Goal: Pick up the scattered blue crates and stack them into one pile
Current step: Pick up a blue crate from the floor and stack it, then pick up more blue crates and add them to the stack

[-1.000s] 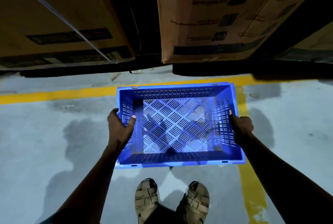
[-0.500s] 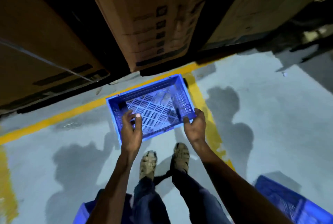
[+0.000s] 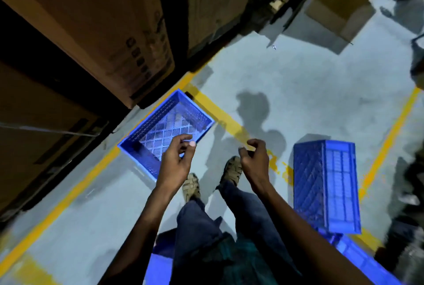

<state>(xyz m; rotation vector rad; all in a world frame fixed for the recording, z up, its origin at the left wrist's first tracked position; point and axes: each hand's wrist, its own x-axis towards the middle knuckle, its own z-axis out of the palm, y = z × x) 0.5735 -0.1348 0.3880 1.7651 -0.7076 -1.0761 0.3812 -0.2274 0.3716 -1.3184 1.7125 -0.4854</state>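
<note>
An open crate [image 3: 165, 128] sits on the floor [image 3: 309, 92] ahead of your feet, to the left, beside stacked cardboard boxes [image 3: 110, 32]. Another crate [image 3: 325, 183] lies on its side to your right. Your hands hover between them.

Perforated blue plastic crate [image 3: 169, 124], matt cardboard boxes [image 3: 110, 32], smooth painted floor [image 3: 309, 92]

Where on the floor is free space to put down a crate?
Bare grey floor lies between the yellow line and the upright blue plastic crate. It is crowded near the open blue crate under the cardboard boxes.
</note>
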